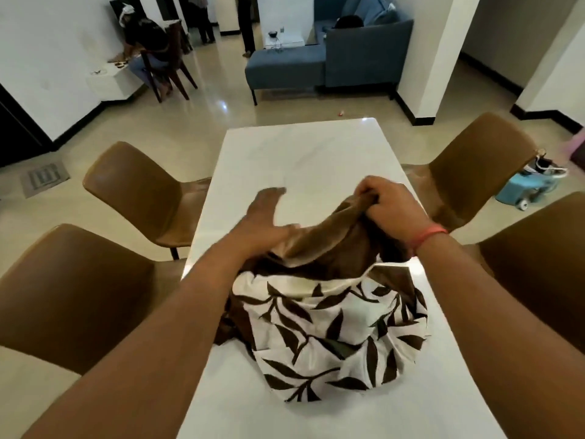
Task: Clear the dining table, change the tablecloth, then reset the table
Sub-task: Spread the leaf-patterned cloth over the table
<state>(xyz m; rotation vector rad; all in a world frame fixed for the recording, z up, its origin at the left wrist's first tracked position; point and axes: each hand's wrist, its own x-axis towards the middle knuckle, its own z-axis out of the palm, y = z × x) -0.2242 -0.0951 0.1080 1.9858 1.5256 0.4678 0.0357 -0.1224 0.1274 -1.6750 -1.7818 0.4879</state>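
On the white marble-look tabletop (300,153), a bunched brown-and-white leaf-print tablecloth (332,327) is pressed by the left hand (266,220), fingers straight, and its brown fold is clenched in the right hand (389,204).

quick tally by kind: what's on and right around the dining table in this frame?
Brown dining chairs: 4
White table: 1
Bunched tablecloth, brown with white leaf print: 1
Hands on the cloth: 2, left hand, right hand
Total: 8
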